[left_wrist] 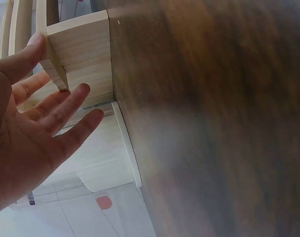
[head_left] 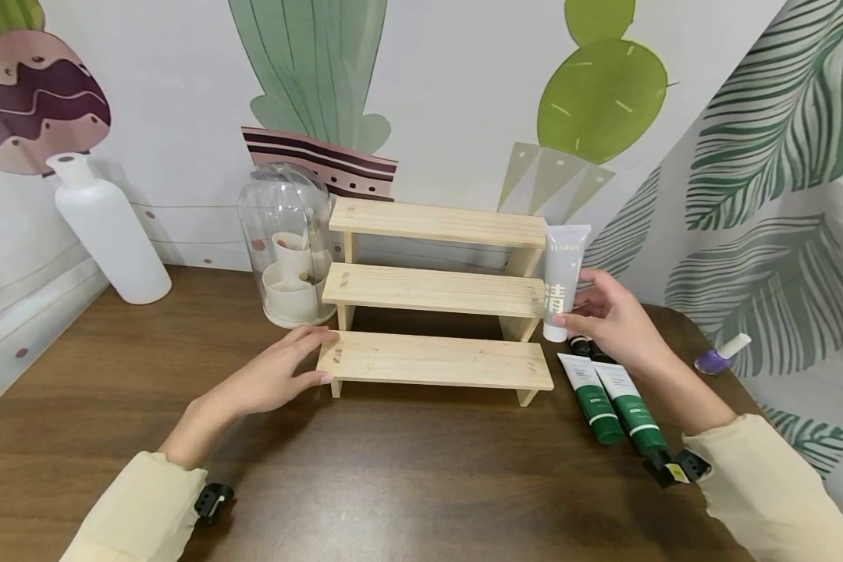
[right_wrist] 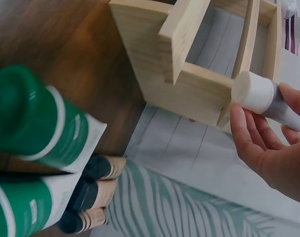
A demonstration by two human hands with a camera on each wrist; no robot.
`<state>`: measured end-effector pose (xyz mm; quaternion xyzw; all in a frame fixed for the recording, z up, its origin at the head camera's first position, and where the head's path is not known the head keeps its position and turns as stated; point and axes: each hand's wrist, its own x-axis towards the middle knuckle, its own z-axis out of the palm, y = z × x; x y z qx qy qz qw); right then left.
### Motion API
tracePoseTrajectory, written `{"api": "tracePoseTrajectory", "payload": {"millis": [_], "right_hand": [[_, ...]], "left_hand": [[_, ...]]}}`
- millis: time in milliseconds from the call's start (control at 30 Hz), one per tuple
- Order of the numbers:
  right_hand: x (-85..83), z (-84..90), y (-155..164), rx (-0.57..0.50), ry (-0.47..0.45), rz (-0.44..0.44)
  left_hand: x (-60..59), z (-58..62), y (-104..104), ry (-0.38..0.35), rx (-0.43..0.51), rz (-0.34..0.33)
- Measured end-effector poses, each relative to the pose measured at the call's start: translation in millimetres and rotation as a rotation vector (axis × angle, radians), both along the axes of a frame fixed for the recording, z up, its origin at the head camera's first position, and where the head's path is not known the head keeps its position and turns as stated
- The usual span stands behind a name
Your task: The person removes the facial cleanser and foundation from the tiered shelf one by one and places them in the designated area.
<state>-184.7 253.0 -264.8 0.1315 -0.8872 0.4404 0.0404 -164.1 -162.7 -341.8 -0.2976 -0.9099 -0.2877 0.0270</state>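
A three-tier wooden display shelf (head_left: 435, 361) stands on the brown table. My left hand (head_left: 274, 373) spans the left end of its lowest board, thumb at the front corner and index finger at the back one; in the left wrist view the other fingers reach out loosely beside the board. Beyond the shelf's right side, my right hand (head_left: 614, 320) holds a grey squeeze tube (head_left: 562, 273) between thumb and fingers. The tube is upright, its white cap (right_wrist: 252, 92) down, near the middle board's right end. Contact between tube and shelf is unclear.
Two green-and-white tubes (head_left: 600, 406) lie right of the shelf, with several small dark-capped bottles (right_wrist: 93, 195) behind them. Purple nail polish (head_left: 720, 357) lies farther right. A clear dome (head_left: 284, 211) over white cups stands left, and a white bottle (head_left: 115, 234) leans against the wall.
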Motion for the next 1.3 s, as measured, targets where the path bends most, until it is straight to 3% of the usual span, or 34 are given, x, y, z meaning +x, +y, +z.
{"api": "tracePoseTrajectory", "payload": {"millis": [233,433,633,1300], "right_hand": [[10.8,-5.0,21.9,0.05,-0.063,0.032],[16.7,-9.6,45.4,0.071,-0.185,0.019],[23.2,-16.2,70.6,0.059,-0.289,0.01],[50.2,-54.1,146.7,-0.014,-0.513,-0.058]], "left_hand": [[0.7,-0.8,0.3,-0.003,0.0,0.002],[0.9,-1.4,0.2,-0.007,-0.006,0.005],[0.8,-3.0,-0.3,0.003,-0.001,0.0],[2.3,-3.4,-0.2,0.01,0.006,-0.003]]}}
